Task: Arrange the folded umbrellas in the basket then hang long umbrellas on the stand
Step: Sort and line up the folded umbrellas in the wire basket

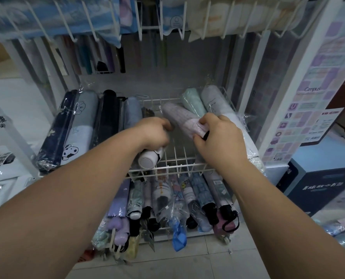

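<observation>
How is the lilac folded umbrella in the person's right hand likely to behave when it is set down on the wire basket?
The lilac umbrella is a rounded cylinder, so it may roll on the wire basket. Its clear plastic sleeve looks glossy, so it could slip in the right hand. It looks stiff, holding its shape though gripped at one end.

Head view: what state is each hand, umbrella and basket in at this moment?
Left hand: closed around a white-capped umbrella.
Right hand: gripping a pale pink umbrella, tilted above the bare wires.
Middle basket: filled at both sides, centre bare.
Lower basket: packed with wrapped umbrellas.
</observation>
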`<state>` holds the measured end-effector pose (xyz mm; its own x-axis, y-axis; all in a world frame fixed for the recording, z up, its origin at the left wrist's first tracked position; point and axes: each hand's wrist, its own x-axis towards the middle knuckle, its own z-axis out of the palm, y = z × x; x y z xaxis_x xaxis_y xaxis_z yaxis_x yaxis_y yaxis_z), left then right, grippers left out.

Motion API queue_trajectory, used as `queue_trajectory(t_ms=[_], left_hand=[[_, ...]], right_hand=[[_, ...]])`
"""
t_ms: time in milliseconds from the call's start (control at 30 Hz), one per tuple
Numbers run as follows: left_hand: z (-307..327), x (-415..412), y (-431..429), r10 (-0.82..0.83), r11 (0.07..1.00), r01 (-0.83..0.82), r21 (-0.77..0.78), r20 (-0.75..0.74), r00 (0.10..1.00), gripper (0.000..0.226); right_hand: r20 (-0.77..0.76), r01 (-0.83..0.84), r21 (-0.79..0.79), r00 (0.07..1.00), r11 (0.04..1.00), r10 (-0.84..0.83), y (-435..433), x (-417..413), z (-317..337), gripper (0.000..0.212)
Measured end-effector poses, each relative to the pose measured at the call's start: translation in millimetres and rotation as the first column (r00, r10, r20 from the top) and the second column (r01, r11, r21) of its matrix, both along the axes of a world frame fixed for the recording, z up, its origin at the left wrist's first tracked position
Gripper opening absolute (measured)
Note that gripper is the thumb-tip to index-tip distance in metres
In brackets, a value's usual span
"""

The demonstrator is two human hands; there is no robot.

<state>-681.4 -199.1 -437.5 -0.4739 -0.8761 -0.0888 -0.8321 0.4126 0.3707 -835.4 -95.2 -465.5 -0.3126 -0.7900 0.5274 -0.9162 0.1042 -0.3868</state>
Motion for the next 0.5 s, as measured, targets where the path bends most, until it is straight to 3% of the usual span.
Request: queue_trajectory(t_ms=[133,233,333,400,500], left_hand=[[-12,7,0,0.155,0.988,-0.138,0.073,-0.339,0.928,0.05],[-23,11,9,0.251,0.968,-0.219,0.122,-0.492,0.834,0.049],[-29,9,16,0.299,0.949,-0.295,0.109,-0.603,0.739,0.048],[-31,1,13,0.289,0.945,-0.319,0.08,-0.661,0.693,0.048],[-34,-11,-1,0.272,0.947,-0.32,0.022,-0.586,0.763,0.046]], right_hand=[[0.165,-0.05,0.021,0.985,0.999,0.045,-7,-2,3,0.033],[0.323,-0.101,-0.03,0.94,0.994,0.105,-8,-4,8,0.04],[0.468,-0.112,-0.145,0.867,0.983,0.168,-5,-5,11,0.046],[0.485,-0.098,-0.196,0.855,0.976,0.183,-5,-3,10,0.046],[0.445,-0.086,-0.182,0.881,0.979,0.16,-3,2,8,0.038]])
